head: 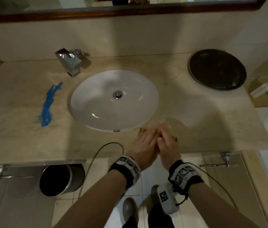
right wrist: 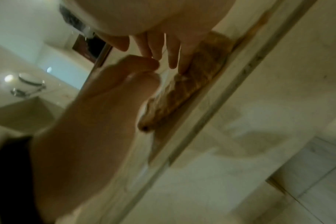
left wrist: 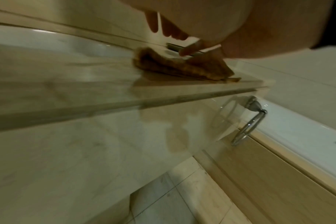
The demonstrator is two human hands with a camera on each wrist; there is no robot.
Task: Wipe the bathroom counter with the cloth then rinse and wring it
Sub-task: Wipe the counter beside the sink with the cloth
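Gleaming beige counter (head: 23,137) — white sink (head: 97,102)

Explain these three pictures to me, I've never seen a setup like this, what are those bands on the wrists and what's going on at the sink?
A person wears three cameras: one on the head, one strapped to each wrist. The wide picture is the head view, looking down on a bathroom counter. Both close, blurry pictures are the wrist views. The left hand and right hand lie side by side, fingers fairly straight, pressing a brown cloth flat near the counter's front edge. Also there: a white sink, a chrome faucet, a blue smear and a dark round plate.
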